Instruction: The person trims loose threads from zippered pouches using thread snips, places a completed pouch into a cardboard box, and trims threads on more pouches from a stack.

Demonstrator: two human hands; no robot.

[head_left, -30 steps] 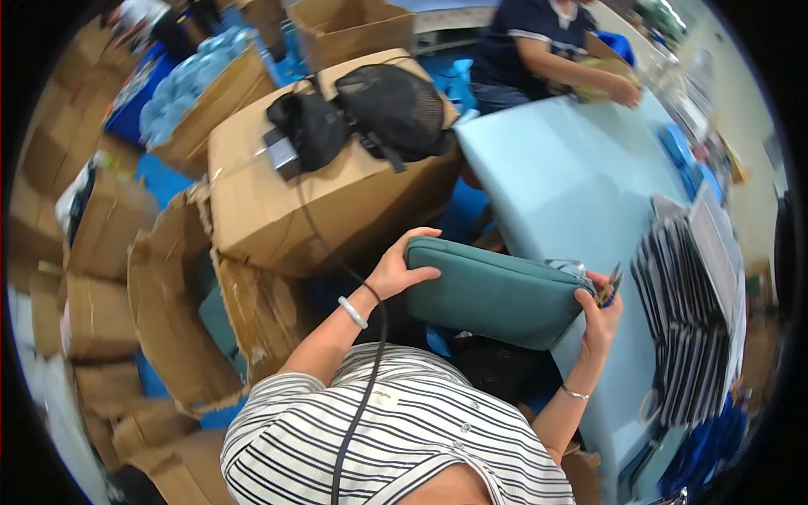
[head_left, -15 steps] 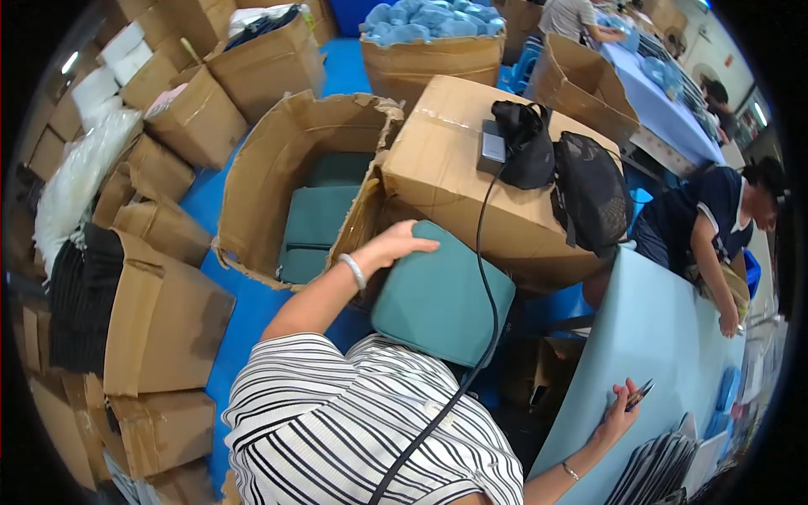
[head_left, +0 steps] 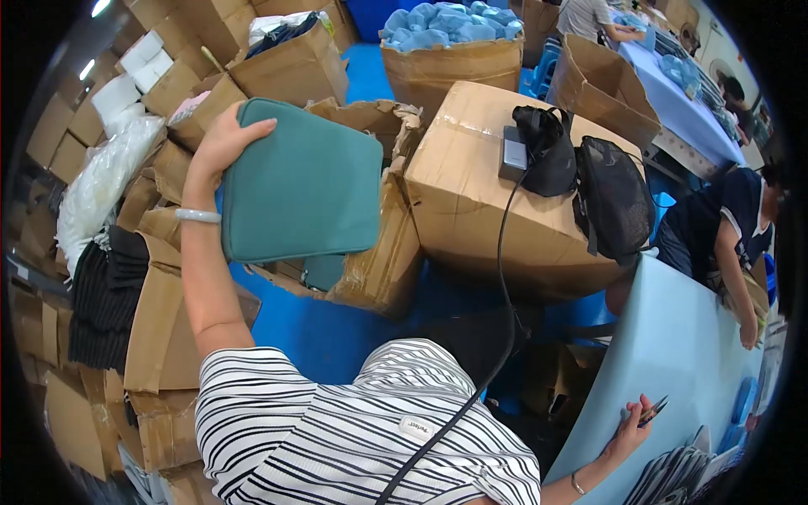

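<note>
A green zippered case [head_left: 303, 185] is gripped at its upper left corner by my left hand [head_left: 227, 143], held up over an open cardboard box [head_left: 383, 252]. The case hides much of that box's opening; part of another green case [head_left: 324, 271] shows inside it. Out to the right, over the light blue table [head_left: 665, 337], my right hand [head_left: 629, 427] is closed on small pointed metal snips [head_left: 653, 411].
A large closed box [head_left: 471, 185] bears a black mesh bag [head_left: 613, 198], a black cap-like item and a grey device with a cable. A co-worker [head_left: 715, 219] is at the table's far side. Dark folded pieces [head_left: 669, 475] lie at lower right; cartons stand left.
My left hand has carried the green case from my lap up and left to the open box. My right hand let go of the case earlier and stays over the table with the snips.
</note>
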